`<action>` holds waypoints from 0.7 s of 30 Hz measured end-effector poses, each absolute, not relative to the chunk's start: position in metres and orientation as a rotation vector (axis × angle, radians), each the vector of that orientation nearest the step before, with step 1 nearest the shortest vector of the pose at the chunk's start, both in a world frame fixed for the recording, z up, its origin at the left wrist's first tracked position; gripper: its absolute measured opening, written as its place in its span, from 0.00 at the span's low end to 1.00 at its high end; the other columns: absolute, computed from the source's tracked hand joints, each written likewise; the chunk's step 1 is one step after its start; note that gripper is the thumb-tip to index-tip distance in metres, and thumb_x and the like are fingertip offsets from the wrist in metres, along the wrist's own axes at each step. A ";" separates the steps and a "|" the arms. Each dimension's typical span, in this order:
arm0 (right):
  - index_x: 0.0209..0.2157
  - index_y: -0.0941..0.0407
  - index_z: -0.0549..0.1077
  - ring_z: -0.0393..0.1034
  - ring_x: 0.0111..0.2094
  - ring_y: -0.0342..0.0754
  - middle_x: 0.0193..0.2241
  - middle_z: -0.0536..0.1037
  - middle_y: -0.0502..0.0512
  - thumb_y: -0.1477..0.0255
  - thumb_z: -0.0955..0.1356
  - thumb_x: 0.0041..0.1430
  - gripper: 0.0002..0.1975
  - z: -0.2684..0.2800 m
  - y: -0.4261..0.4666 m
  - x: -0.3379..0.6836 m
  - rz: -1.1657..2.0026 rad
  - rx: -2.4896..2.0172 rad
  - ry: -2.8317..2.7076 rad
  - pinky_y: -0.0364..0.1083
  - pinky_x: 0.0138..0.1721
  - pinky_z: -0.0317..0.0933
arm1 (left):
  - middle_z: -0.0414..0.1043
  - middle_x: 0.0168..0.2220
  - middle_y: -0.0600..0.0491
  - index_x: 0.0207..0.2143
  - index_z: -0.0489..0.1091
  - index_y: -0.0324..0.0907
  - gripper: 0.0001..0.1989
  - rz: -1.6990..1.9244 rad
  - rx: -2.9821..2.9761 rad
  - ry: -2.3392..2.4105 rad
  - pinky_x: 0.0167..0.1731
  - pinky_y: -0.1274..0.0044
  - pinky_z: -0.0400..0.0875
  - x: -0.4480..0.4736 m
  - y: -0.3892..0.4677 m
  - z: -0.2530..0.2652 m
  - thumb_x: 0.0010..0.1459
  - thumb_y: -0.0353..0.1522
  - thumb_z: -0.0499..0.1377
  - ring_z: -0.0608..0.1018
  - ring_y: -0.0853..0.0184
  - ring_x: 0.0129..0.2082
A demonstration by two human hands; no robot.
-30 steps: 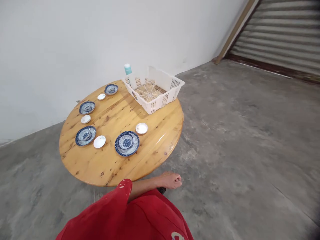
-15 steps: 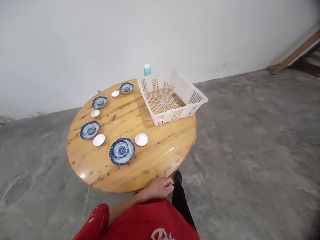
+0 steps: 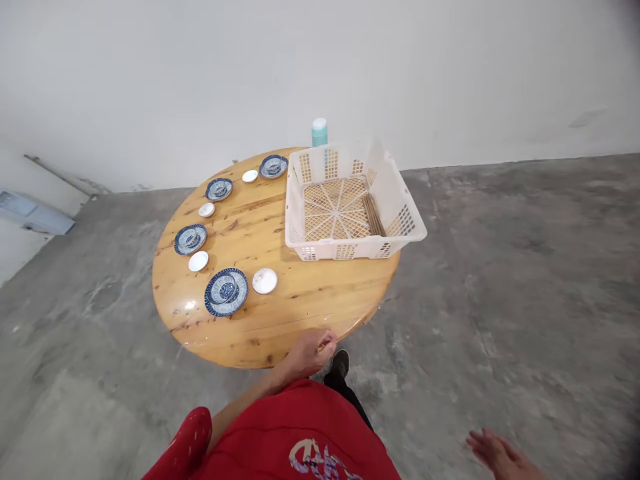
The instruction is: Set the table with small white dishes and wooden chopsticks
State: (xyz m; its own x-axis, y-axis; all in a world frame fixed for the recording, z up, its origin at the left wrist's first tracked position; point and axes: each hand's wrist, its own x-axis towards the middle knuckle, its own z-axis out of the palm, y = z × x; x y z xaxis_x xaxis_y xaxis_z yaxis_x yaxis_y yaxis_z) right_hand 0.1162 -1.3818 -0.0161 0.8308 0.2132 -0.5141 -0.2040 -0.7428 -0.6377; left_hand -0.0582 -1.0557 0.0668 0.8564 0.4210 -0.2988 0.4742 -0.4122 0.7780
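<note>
My left hand (image 3: 311,351) is curled closed over the near edge of the round wooden table (image 3: 300,313), with nothing visible in it. At the lower right, my right hand (image 3: 495,453) is off the table over the floor, fingers stretched out and empty. Nearest to my left hand are a small white dish (image 3: 265,281) and a blue-and-white plate (image 3: 240,300) with a blue-patterned bowl (image 3: 223,289) on it. Across the table stands a white plastic basket (image 3: 320,251), with thin brown sticks (image 3: 373,215), perhaps chopsticks, lying along its right side.
Along the left rim sit more blue plates (image 3: 191,239) (image 3: 219,189) (image 3: 273,166) with bowls, and small white dishes (image 3: 199,261) between them. A turquoise bottle (image 3: 319,135) stands behind the basket near the wall (image 3: 200,80). Concrete floor (image 3: 475,267) surrounds the table.
My right hand has come into view at the lower right. My view has turned and shifted, and my left hand stays closed at the table's near edge. The dishes and basket look unmoved.
</note>
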 end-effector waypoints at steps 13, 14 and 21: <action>0.41 0.43 0.76 0.76 0.50 0.62 0.44 0.80 0.65 0.52 0.66 0.56 0.15 0.149 -1.198 0.248 0.175 -2.121 -0.056 0.59 0.50 0.71 | 0.80 0.39 0.48 0.42 0.73 0.41 0.14 0.159 1.953 0.785 0.42 0.76 0.72 -0.054 -1.016 0.060 0.65 0.37 0.50 0.79 0.66 0.39; 0.42 0.43 0.76 0.76 0.48 0.61 0.43 0.80 0.64 0.53 0.66 0.56 0.15 0.165 -1.184 0.250 0.145 -2.156 -0.117 0.60 0.48 0.72 | 0.80 0.40 0.48 0.43 0.73 0.41 0.15 0.186 1.932 0.789 0.43 0.76 0.72 -0.054 -1.011 0.059 0.65 0.38 0.50 0.80 0.66 0.39; 0.48 0.55 0.76 0.78 0.44 0.55 0.42 0.82 0.61 0.63 0.67 0.60 0.17 0.194 -1.083 0.296 0.386 -2.299 -0.604 0.50 0.48 0.69 | 0.81 0.42 0.48 0.47 0.73 0.42 0.16 0.196 1.841 0.828 0.45 0.73 0.73 -0.060 -0.995 0.051 0.67 0.39 0.51 0.80 0.65 0.40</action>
State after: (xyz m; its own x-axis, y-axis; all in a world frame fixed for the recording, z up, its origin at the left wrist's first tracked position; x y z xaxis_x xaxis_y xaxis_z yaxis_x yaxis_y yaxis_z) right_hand 0.2957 -1.0827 0.1939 0.8455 0.5248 -0.0983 0.3104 -0.6329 -0.7093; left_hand -0.0604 -0.9950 0.0509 0.7462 0.6209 -0.2401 0.4475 -0.2008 0.8714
